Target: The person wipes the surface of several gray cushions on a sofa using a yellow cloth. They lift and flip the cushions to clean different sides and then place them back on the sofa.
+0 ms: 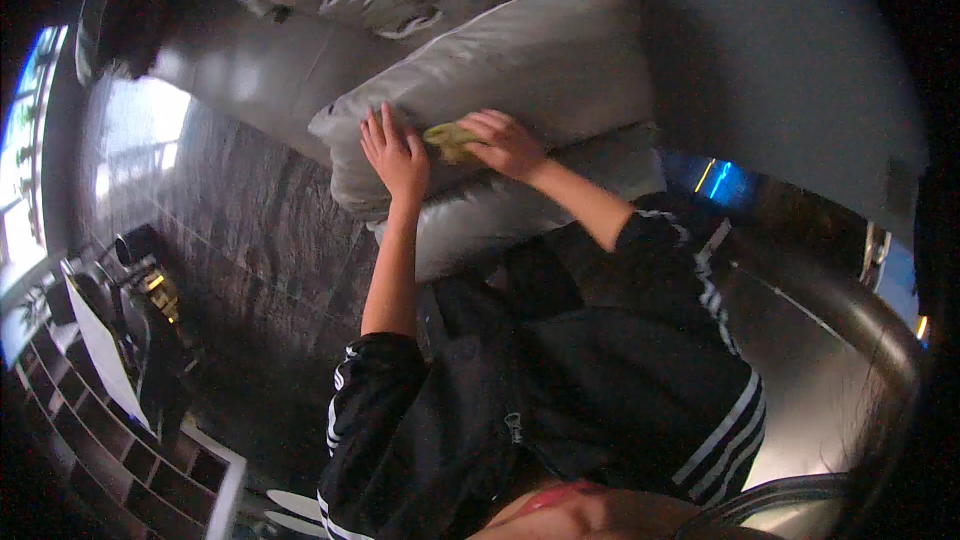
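Note:
A large light-grey cushion (555, 52) with a piped edge slants across the middle of the view on what looks like a grey sofa. My left hand (397, 161) rests flat near its left end, fingers spread and nothing held. Just to the right, my right hand (506, 144) grips a crumpled yellow-green cloth (452, 141) and presses it against the cushion's face. The palm hides part of the cloth. Below both hands, another grey padded section (457, 229) lies close to my body.
Wrinkled grey fabric (345, 0) lies behind the cushion. Dark wood-look flooring (262, 210) stretches left toward a bright window (30, 150). A shelf unit with square compartments (127, 457) stands at lower left. A plain grey surface (780, 75) rises at right.

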